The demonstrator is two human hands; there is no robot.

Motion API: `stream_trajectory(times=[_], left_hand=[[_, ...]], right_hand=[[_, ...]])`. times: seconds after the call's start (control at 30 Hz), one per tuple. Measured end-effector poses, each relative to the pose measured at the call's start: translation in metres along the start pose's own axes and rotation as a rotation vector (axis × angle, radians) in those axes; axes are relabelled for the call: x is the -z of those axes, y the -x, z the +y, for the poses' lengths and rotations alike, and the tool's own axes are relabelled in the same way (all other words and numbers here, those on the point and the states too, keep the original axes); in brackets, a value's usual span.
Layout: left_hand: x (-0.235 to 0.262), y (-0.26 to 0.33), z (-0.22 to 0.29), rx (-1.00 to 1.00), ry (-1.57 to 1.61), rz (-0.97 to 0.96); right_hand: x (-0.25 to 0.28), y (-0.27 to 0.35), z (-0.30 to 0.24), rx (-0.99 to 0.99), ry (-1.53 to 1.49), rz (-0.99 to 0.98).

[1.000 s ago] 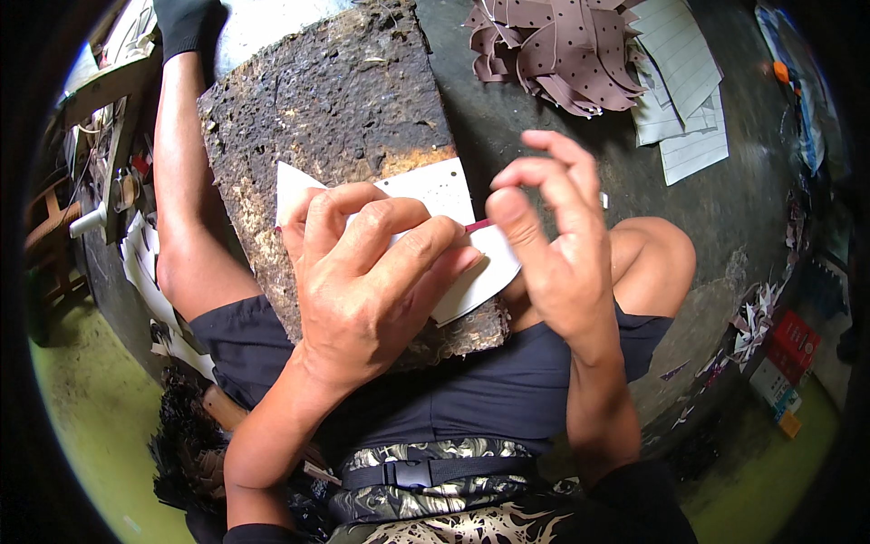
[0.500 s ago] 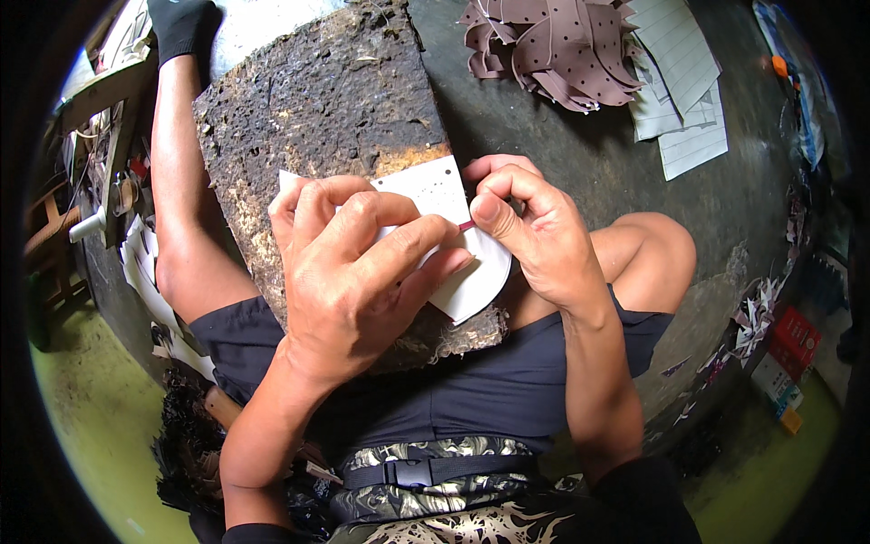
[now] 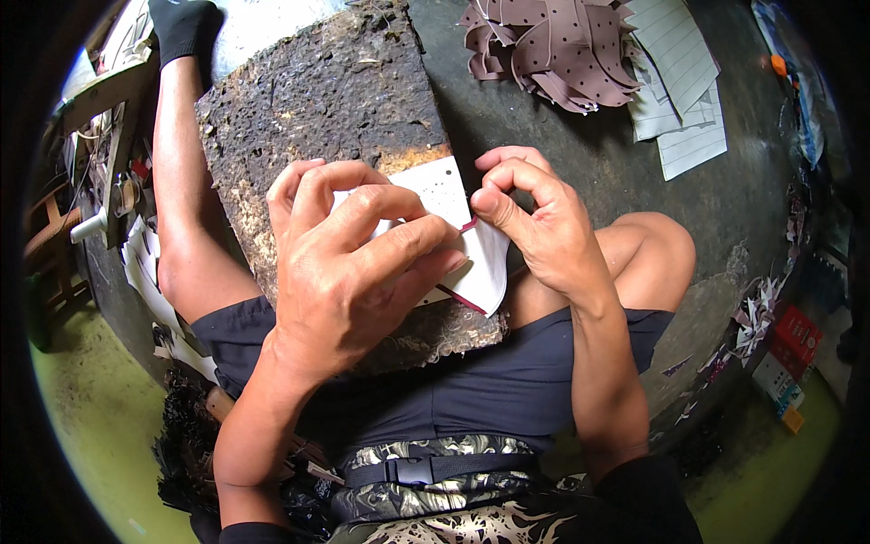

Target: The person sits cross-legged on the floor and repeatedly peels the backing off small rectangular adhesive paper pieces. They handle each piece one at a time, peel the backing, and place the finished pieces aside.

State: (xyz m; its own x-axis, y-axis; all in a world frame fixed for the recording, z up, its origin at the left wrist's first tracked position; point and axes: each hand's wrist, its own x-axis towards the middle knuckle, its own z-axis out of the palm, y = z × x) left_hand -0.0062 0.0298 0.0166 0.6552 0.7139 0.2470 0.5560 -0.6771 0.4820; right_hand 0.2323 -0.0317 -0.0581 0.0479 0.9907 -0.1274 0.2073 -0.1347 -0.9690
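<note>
A thin white piece [image 3: 489,258] of sheet material with dark red edging and a small dark hole lies on a rough, dark board [image 3: 317,100] across my lap. My left hand [image 3: 340,263] covers much of the piece, its thumb and forefinger closed on it near the dark red line. My right hand [image 3: 544,218] is closed in a pinch at the piece's right edge, where the dark red line ends. The white flap below that line bends up from the board. Exactly what lies between the right fingertips is hidden.
Brown strips with dark holes [image 3: 571,50] lie heaped on the floor ahead, beside lined white sheets [image 3: 693,150]. Scraps [image 3: 752,322] and a red packet [image 3: 795,337] lie at the right. A wooden frame [image 3: 104,95] stands at the left near my outstretched leg.
The white flap's lower part has curled up, showing dark red along its lower edge. My right hand has shifted slightly, while my left stays over the piece.
</note>
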Motion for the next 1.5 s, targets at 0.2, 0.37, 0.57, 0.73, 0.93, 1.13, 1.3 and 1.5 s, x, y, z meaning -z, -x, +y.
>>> stream_trajectory(times=[0.2,0.37,0.57,0.73,0.93,1.13,1.3,1.5], left_hand=[[0.002,-0.002,-0.003,-0.023,0.008,-0.015],[0.003,-0.004,-0.005,-0.057,0.003,-0.018],[0.007,-0.006,-0.005,-0.058,0.007,-0.042],[0.005,-0.008,-0.004,-0.066,0.007,-0.045],[0.006,-0.009,-0.006,-0.071,0.030,-0.057],[0.006,-0.008,-0.007,-0.075,0.028,-0.051],[0.001,-0.005,-0.005,-0.068,0.025,-0.011],[-0.006,0.006,0.007,-0.023,-0.032,0.063]], right_hand=[[0.003,-0.005,-0.003,0.052,0.082,0.004],[0.011,-0.011,-0.006,0.106,0.214,-0.024],[0.015,-0.017,-0.007,0.154,0.239,-0.030],[0.018,-0.021,-0.008,0.105,0.252,-0.056],[0.023,-0.027,-0.006,0.195,0.349,-0.077],[0.025,-0.034,-0.005,0.257,0.420,-0.077],[0.024,-0.033,-0.006,0.219,0.440,-0.007],[0.021,-0.009,-0.012,0.175,0.561,0.450]])
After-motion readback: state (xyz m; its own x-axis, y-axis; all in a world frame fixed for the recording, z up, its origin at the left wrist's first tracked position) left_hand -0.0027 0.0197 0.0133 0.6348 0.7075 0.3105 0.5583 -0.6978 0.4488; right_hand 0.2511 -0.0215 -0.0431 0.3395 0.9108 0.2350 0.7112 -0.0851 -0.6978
